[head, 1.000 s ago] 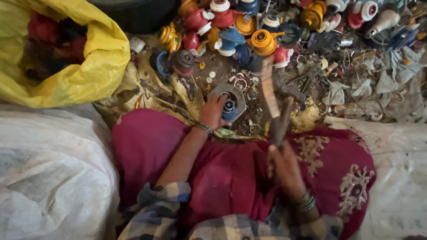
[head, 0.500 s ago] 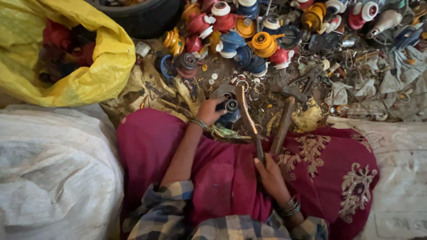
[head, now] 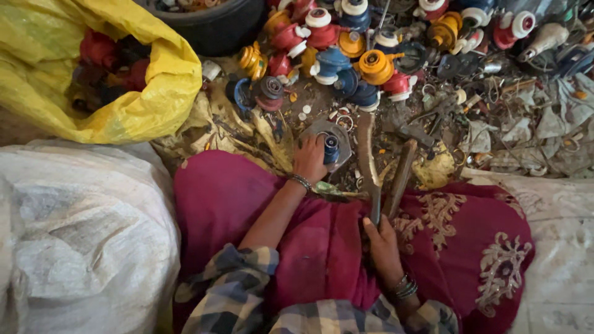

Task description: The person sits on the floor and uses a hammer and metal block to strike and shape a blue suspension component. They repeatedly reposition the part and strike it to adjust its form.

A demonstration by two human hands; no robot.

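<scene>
While the left hand (head: 309, 159) pins a blue part (head: 331, 148) (fingers closed), the right hand (head: 380, 244) grips a blade (head: 366, 162).

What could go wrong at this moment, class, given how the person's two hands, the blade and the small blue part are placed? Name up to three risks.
1. The left hand pins the small blue part on a grey block, and the long blade in the right hand lies close beside it; a strike could catch bare fingers.
2. The part is small and rounded, so it might slip or shoot off.
3. Loose metal scrap lies close around.
</scene>
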